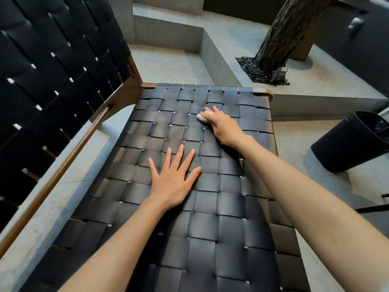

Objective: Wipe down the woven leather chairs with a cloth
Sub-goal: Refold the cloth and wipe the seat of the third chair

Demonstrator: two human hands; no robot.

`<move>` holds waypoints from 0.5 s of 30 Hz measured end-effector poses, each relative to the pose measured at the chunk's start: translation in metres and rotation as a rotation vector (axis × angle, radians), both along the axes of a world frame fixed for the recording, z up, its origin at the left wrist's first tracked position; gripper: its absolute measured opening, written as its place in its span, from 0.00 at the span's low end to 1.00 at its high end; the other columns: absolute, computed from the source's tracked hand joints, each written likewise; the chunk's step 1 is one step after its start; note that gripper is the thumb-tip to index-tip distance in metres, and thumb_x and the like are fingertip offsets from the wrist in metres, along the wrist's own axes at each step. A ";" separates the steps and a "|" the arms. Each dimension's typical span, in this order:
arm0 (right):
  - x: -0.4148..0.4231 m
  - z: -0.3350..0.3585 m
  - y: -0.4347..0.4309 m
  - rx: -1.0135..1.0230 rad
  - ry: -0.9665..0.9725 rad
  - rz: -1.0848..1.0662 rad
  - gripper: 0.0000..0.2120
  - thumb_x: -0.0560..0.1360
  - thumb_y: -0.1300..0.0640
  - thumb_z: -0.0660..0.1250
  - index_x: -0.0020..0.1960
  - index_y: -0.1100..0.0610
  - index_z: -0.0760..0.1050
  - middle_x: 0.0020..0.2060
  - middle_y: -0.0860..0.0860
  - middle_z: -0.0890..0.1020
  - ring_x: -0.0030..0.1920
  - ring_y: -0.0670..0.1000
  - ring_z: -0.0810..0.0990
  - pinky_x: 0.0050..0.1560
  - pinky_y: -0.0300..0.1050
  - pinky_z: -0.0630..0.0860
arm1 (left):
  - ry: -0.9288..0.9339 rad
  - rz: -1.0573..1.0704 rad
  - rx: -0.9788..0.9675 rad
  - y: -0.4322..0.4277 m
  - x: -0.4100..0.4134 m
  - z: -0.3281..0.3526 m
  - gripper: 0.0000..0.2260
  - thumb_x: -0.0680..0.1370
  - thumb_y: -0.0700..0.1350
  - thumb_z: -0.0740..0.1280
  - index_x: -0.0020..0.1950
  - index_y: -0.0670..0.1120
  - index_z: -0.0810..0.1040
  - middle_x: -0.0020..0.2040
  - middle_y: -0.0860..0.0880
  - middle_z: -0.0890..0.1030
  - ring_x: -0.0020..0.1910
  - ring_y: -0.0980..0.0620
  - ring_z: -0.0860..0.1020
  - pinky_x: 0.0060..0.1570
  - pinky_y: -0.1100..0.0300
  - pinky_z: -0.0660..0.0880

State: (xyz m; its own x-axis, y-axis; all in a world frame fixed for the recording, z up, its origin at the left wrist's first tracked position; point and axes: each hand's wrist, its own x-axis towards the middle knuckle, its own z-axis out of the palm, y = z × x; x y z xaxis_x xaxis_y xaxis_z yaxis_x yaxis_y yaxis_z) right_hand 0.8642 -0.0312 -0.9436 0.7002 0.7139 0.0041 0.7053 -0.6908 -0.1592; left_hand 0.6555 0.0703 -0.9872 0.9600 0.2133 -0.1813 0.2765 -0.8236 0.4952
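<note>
On seat, right hand grips cloth

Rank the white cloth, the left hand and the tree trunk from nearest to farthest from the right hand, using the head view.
1. cloth: held under the right hand, on the far part of the woven seat.
2. left hand: flat on the seat, to the left and closer to the person.
3. tree trunk: off the seat, beyond its far edge, to the right.

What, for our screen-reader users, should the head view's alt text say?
The right hand holds a white cloth against a black woven leather chair seat while the left hand lies flat on it, nearer the camera. A black bin stands at right.
</note>
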 end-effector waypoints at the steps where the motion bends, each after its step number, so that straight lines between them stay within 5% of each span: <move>1: -0.012 0.001 -0.005 -0.014 0.021 0.012 0.25 0.81 0.67 0.50 0.75 0.52 0.63 0.77 0.52 0.59 0.77 0.56 0.53 0.75 0.55 0.53 | -0.015 0.004 0.011 0.000 -0.005 -0.001 0.25 0.81 0.63 0.44 0.77 0.64 0.41 0.78 0.59 0.38 0.77 0.54 0.35 0.70 0.38 0.31; 5: -0.077 0.002 -0.032 -0.066 0.085 0.105 0.24 0.81 0.65 0.50 0.74 0.49 0.64 0.77 0.50 0.59 0.77 0.53 0.53 0.74 0.52 0.57 | -0.087 -0.005 0.066 0.000 -0.025 -0.006 0.25 0.81 0.62 0.40 0.78 0.59 0.43 0.79 0.58 0.41 0.78 0.53 0.39 0.74 0.44 0.35; 9: -0.114 0.014 -0.066 -0.065 0.084 0.215 0.25 0.80 0.68 0.52 0.75 0.52 0.63 0.77 0.50 0.58 0.78 0.53 0.51 0.75 0.45 0.50 | -0.088 0.013 0.055 -0.001 -0.035 -0.006 0.23 0.83 0.56 0.44 0.78 0.58 0.43 0.79 0.58 0.41 0.78 0.54 0.39 0.75 0.47 0.36; 15: -0.044 0.021 -0.067 -0.105 -0.050 0.018 0.30 0.77 0.73 0.50 0.76 0.55 0.61 0.77 0.55 0.57 0.78 0.58 0.49 0.75 0.56 0.46 | -0.030 0.054 0.030 -0.006 -0.044 -0.002 0.22 0.83 0.56 0.44 0.78 0.61 0.43 0.79 0.58 0.41 0.78 0.55 0.39 0.73 0.44 0.36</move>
State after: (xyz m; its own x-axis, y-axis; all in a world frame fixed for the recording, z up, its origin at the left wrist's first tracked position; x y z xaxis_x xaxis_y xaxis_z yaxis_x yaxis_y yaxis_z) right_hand 0.8205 -0.0982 -0.9226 0.6882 0.7245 -0.0371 0.7228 -0.6892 -0.0508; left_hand 0.6115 0.0645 -0.9888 0.9518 0.2702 -0.1450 0.3064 -0.8222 0.4797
